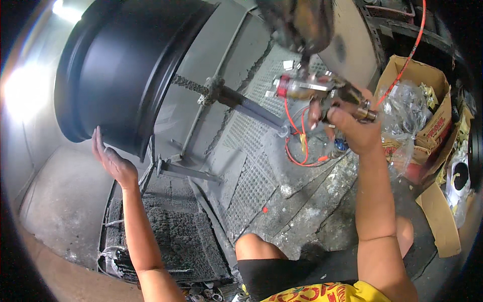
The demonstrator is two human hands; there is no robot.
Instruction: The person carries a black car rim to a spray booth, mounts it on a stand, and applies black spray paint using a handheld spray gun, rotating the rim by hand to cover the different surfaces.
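Note:
A satin-black wheel rim [115,65] is mounted on a paint-crusted metal stand [246,108] at the upper left. My left hand [113,161] is raised to the rim's lower edge, fingers stretched out, the tips at or touching its surface. My right hand [352,121] grips a metal spray gun [322,90] with a red ring at its front; the gun's cup [297,22] sits on top, partly out of frame. The gun is right of the rim, over the floor.
Behind are grey booth walls [201,60] and perforated mats [251,191]. A crusted filter panel [166,231] lies lower left. Cardboard boxes [422,116] holding crumpled plastic stand at the right. An orange hose [297,161] loops on the floor, near my bare knee [256,246].

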